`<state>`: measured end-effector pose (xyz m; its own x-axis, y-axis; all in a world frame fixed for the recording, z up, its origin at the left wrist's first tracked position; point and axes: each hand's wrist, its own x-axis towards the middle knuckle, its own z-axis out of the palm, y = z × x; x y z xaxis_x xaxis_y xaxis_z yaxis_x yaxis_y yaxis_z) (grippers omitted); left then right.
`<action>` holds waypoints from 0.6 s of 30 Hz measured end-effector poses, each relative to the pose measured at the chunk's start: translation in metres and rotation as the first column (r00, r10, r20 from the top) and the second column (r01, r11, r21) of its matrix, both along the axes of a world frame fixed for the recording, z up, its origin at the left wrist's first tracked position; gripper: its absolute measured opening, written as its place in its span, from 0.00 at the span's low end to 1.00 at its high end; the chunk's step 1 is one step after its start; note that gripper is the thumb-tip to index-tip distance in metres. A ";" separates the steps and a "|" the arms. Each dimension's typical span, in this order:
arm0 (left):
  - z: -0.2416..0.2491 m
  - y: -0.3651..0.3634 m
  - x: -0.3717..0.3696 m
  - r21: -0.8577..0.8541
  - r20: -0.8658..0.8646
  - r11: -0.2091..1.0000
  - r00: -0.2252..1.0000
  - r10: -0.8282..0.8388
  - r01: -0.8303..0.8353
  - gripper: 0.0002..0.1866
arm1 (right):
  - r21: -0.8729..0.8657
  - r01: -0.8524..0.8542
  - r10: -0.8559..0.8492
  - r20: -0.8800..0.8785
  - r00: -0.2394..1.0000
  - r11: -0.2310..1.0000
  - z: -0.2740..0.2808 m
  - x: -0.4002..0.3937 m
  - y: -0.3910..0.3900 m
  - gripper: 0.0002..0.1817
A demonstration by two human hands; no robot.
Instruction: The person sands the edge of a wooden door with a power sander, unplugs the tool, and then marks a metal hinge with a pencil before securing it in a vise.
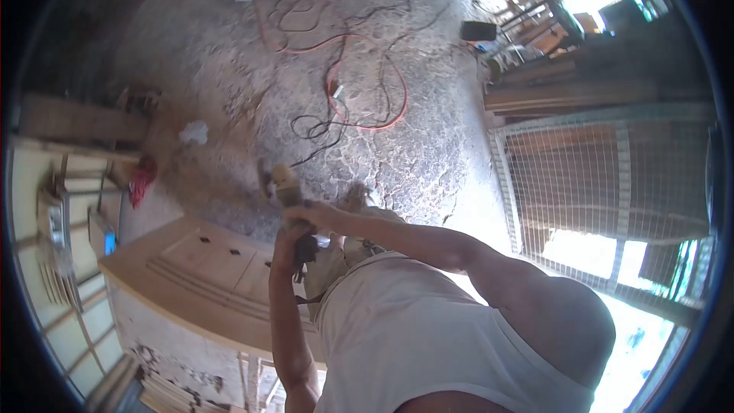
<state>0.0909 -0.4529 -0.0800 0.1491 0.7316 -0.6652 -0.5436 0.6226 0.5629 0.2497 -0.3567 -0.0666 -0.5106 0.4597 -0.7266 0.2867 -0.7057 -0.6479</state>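
Both my hands are wrapped round an angle grinder (285, 182), held out in front of my waist. Its pale yellowish head points away from me, with a blurred disc at its left side. My right hand (319, 216) closes over the body just behind the head. Nearer to me, my left hand (290, 235) grips it from the left; its fingers are partly hidden. To the left of the tool lies a large wooden panel (176, 279) with carved grooves and small dark diamond shapes.
A red hose (404, 95) and dark cables (310, 128) lie looped on the rough floor ahead. A wire-mesh frame (581, 183) stands at the right beside stacked boards (566, 95). At the left are a shelf frame (76, 260) and a red bag or cloth (142, 181).
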 end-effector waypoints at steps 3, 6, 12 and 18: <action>-0.023 0.016 -0.005 -0.053 -0.447 0.995 0.889 -0.099 0.084 0.21 | 0.240 -0.355 0.305 0.222 0.926 0.903 0.006 0.070 0.015 0.32; -0.051 0.029 -0.005 -0.099 -0.703 0.987 0.693 -0.162 0.130 0.23 | 0.540 -0.382 0.220 0.342 0.914 0.750 -0.134 0.199 0.012 0.28; -0.104 0.044 0.050 0.230 -0.973 0.946 0.030 0.230 0.229 0.25 | 0.285 0.024 -0.271 0.878 0.394 0.958 -0.268 0.570 -0.066 0.29; -0.129 0.116 0.163 0.049 -0.996 0.998 0.074 0.047 0.027 0.27 | 0.209 0.602 -0.497 0.789 0.362 0.771 -0.212 0.747 -0.077 0.19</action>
<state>0.2540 -0.3372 -0.2087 -0.6320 0.7581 -0.1607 0.5379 0.5785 0.6132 0.9966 -0.4339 -0.2786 0.6088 0.3185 -0.7265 0.1406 -0.9447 -0.2964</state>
